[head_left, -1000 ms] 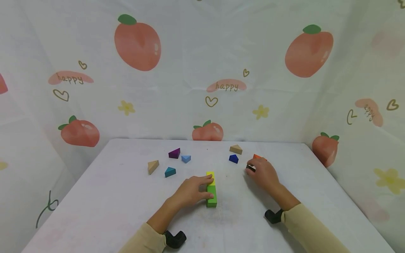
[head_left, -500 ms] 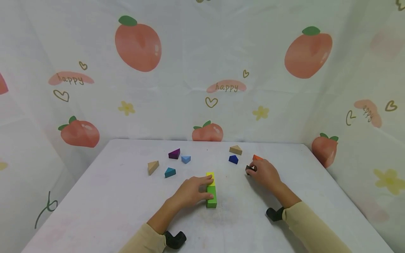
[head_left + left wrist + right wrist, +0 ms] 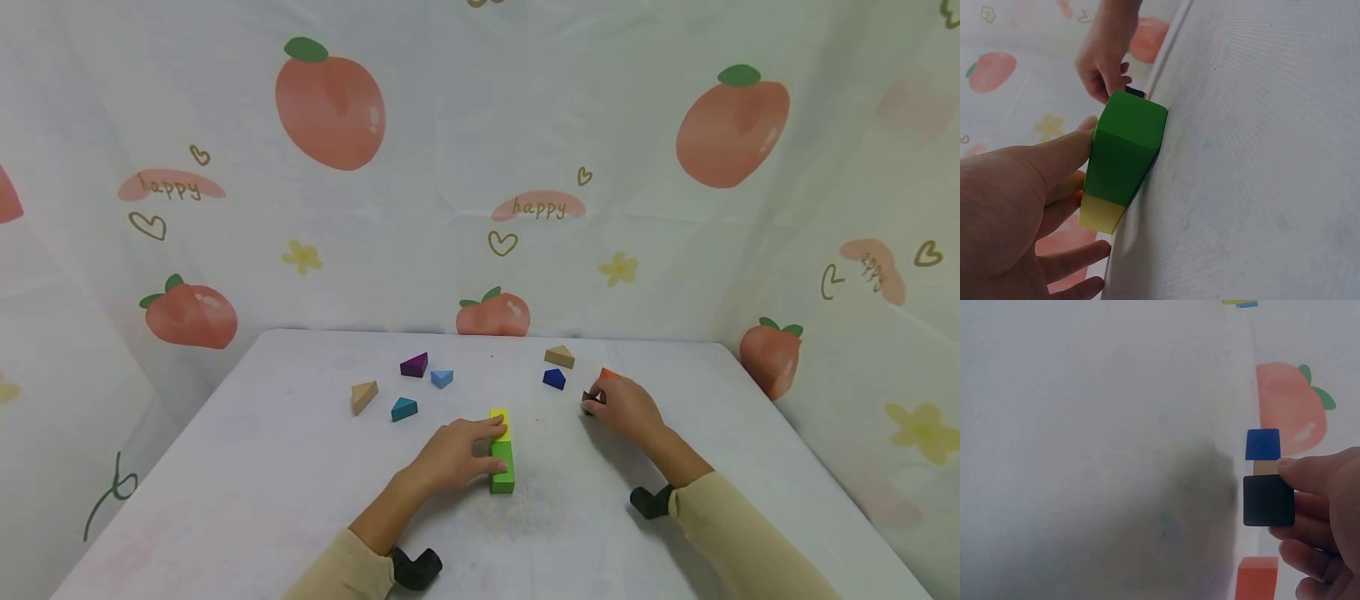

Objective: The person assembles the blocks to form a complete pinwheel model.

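My left hand (image 3: 450, 450) lies over a green block (image 3: 503, 479) and a yellow block (image 3: 496, 412), which stand end to end in a line on the table. In the left wrist view its thumb touches the green block (image 3: 1125, 144), forefinger reaches the yellow end (image 3: 1102, 214), and the outer fingers extend past it. Farther right, my right hand (image 3: 632, 412) pinches a small black block (image 3: 1268, 500) between thumb and fingers; a square face of it shows in the right wrist view. An orange block (image 3: 609, 372) sits just behind this hand, partly hidden.
Back right are a dark blue block (image 3: 554, 378) and a plain wood triangular block (image 3: 559, 357). Back left lie purple (image 3: 414, 365), light blue (image 3: 442, 378) and teal (image 3: 404, 408) blocks, plus another wood triangle (image 3: 363, 397). A printed cloth (image 3: 420, 250) hangs behind the white table (image 3: 262, 467).
My right hand and the black block have shifted only slightly, and more of the block shows beside the fingertips. My left hand and its two blocks stay in place.
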{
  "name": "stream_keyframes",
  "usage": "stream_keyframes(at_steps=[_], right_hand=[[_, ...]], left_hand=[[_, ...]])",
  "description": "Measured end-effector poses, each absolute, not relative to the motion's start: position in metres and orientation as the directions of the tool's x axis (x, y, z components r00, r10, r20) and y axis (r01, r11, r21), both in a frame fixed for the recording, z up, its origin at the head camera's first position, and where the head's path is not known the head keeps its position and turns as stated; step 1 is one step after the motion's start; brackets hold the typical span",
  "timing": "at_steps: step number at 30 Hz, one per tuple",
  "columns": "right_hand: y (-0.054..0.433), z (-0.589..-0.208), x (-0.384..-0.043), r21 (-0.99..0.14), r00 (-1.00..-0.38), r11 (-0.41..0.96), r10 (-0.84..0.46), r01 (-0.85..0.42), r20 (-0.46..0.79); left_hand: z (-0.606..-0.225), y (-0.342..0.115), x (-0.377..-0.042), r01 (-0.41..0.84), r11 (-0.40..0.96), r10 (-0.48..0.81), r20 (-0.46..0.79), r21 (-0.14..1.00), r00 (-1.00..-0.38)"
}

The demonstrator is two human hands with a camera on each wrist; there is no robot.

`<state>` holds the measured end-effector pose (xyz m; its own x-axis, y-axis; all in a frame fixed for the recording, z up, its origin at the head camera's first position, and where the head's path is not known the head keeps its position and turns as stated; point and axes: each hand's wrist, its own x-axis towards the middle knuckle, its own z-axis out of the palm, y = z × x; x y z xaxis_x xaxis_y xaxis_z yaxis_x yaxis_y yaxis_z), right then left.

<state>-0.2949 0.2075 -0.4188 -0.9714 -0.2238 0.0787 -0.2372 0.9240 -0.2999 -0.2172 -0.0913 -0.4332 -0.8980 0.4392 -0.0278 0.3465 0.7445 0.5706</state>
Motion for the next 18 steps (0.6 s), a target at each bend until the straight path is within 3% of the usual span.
stream_keyframes(at_steps=[18], right_hand=[[0.189,-0.409,-0.306,-0.310,-0.957,0.905,-0.271,-0.291,0.108]], left_hand=[[-0.435,-0.092,-0.217,0.336,0.738,0.433,-0.030,0.585,-0.901]])
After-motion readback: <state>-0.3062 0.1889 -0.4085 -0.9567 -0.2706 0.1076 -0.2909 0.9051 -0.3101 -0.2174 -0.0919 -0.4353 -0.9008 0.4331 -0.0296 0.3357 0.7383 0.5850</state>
